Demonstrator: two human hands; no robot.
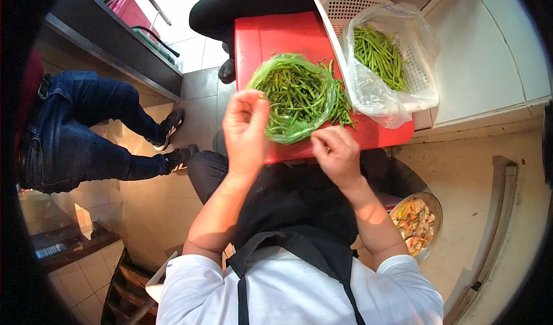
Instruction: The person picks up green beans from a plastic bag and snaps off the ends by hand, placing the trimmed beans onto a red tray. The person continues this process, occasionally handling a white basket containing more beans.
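My left hand (246, 130) is raised at the left edge of a green plastic bag (286, 136), its thumb and fingers pinched together with a tiny green bit of bean at the tips. Cut green beans (294, 92) fill the open bag. At the bag's lower right, my right hand (339, 155) is closed, fingers curled in, and a small green bean piece shows by the fingertips. Most of what each hand holds is hidden. Loose green beans (343, 109) lie beside the bag on a red stool-like surface (253, 37).
A white perforated basket (426, 94) at upper right bears a clear bag (368, 94) of long green beans (380, 57). A metal bowl (440, 213) of mixed food stands low at right. One person sits opposite; another in jeans (75, 129) is at left.
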